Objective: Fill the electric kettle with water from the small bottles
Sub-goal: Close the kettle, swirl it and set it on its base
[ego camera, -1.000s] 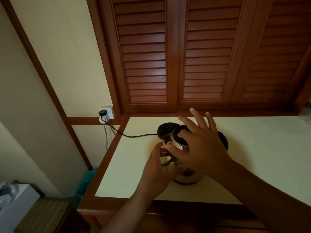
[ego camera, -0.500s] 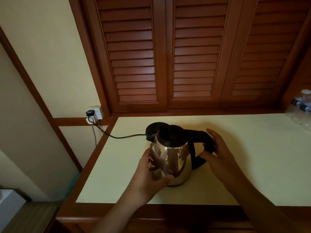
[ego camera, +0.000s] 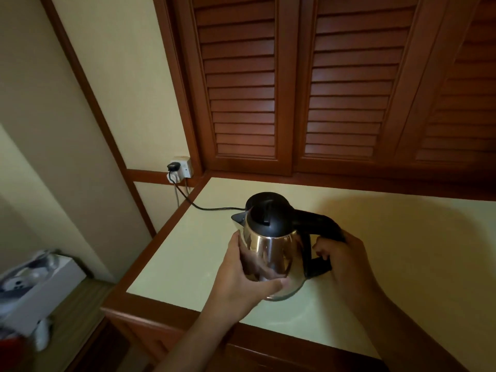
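Note:
A shiny steel electric kettle [ego camera: 271, 251] with a closed black lid and black handle is near the front of the cream counter [ego camera: 402, 251], tilted slightly. My left hand [ego camera: 241, 275] cups its steel body from the left and below. My right hand [ego camera: 341, 259] is wrapped around the black handle on the right. Just behind the kettle lies its round black base [ego camera: 257, 198], with a black cord [ego camera: 212, 208] running left to a wall socket [ego camera: 181, 167]. No water bottles are in view.
Dark louvred wooden doors [ego camera: 322, 89] rise behind the counter. The counter has a wooden rim [ego camera: 171, 310] at its front and left. Lower left, a white box [ego camera: 35, 288] sits on a wooden surface.
My right hand has closed around the kettle handle, after hovering over the lid and then beside the handle. The kettle now sits forward of its base. The view has swung left, losing the bottles.

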### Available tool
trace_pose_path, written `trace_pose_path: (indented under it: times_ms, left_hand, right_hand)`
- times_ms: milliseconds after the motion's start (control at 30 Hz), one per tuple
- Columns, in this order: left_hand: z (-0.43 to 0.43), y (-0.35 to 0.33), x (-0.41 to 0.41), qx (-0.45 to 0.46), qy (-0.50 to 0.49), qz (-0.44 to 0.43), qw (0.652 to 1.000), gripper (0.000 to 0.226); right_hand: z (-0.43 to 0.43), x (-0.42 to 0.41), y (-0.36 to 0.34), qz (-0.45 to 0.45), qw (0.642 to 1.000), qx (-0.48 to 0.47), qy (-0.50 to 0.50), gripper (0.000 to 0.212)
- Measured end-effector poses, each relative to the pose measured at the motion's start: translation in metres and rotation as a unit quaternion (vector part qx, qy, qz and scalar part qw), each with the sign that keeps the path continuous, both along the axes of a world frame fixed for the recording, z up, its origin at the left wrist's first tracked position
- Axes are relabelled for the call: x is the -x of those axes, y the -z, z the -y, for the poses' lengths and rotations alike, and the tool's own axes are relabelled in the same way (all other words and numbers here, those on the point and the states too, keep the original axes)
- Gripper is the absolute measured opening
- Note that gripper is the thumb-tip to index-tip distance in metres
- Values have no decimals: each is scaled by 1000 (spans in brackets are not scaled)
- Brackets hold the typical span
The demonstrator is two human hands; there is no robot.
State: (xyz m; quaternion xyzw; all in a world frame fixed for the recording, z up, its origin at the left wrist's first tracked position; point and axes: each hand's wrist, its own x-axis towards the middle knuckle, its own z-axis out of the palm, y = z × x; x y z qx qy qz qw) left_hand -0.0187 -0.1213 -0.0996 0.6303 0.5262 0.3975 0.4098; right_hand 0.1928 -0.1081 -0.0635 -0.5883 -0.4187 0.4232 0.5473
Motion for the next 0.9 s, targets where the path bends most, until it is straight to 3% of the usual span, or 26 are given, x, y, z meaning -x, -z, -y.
trace_pose_path:
  times_ms: [133, 233, 333, 467, 633, 767, 900]
  left_hand:
    - [2, -15, -5, -16, -26, -9, 999, 104]
    - [-5, -32, -12, -34, -41, -20, 998, 107]
    - [-22, -48, -15, -46, -50, -27, 997, 107]
    - [-58, -64, -13, -56, -50, -41, 996, 109]
    - [-112, -72, -3, -63, -27, -55, 996, 109]
    - [-156, -73, 4, -58, -2, -72, 996, 103]
    - [-192, -68, 9, -54, 17, -79, 995, 91]
  right_hand:
    - [-8, -7, -13, -32, 999, -19, -31, 39]
    - [-23, -12, -30, -72, 995, -28, -58, 28]
    - [-47, -17, -41, -90, 994, -18, -53, 40]
    - [-75, -16, -55, -85, 994, -34, -57, 16]
    - [-154, -9, -66, -3, 987, 151, -47, 27]
    - [-193, -8, -49, -2, 988, 149, 41, 27]
    - [-218, -4, -48, -35, 979, 195, 50, 27]
